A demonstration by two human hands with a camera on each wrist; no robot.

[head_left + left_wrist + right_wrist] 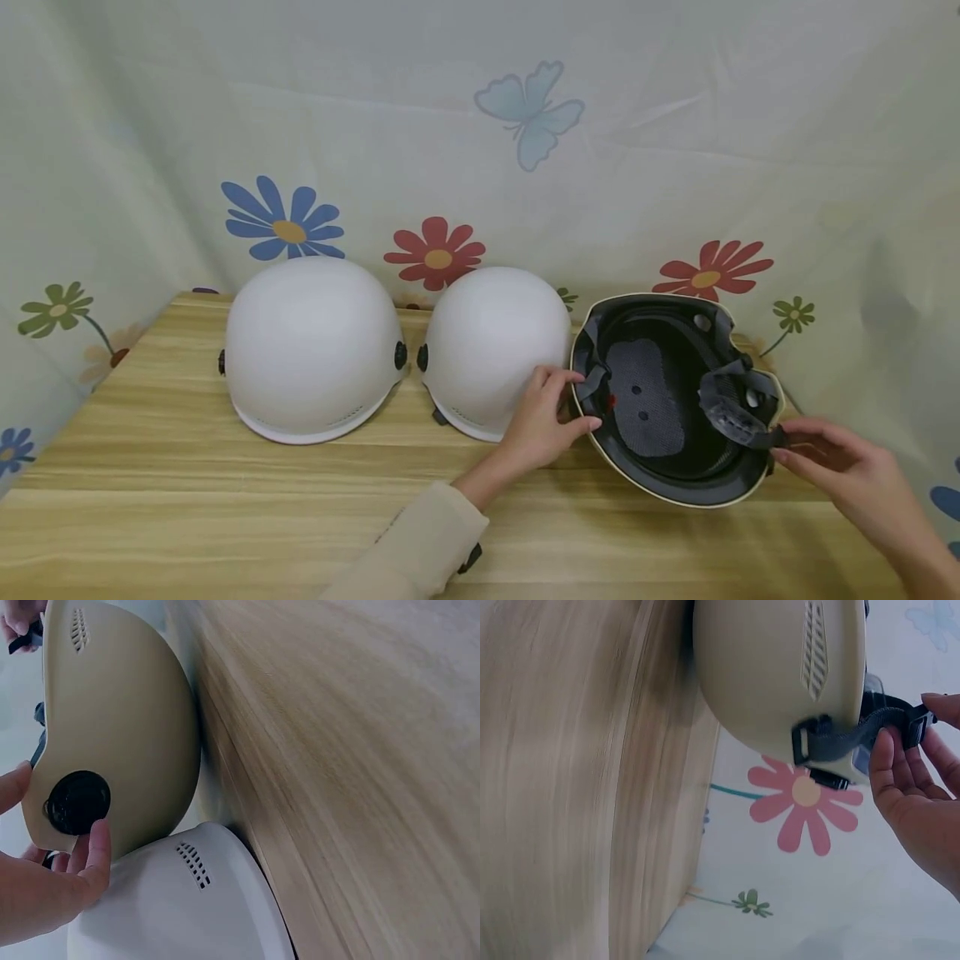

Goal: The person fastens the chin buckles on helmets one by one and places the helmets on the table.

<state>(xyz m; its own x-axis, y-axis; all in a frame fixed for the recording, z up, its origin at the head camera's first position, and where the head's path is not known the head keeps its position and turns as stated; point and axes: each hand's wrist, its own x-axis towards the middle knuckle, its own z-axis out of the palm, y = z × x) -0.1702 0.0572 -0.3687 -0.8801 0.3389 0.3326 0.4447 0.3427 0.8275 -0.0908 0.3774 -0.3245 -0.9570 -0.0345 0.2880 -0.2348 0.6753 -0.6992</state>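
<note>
A beige helmet [645, 479] lies tipped over at the right of the table, its black padded inside facing up toward me in the head view. My left hand [542, 427] grips its left rim, thumb on the edge. In the left wrist view those fingers sit around a black round knob [78, 802] on the shell. At the helmet's right side, my right hand [862, 473] pinches a black strap. The right wrist view shows this strap [847, 742] pulled out from the shell, its black buckle [916, 724] between thumb and fingers.
Two white helmets stand dome up on the wooden table [225, 508]: one at left [311, 350], the other in the middle [491, 342], close beside the beige one. A flower-printed cloth [615, 200] hangs behind the table.
</note>
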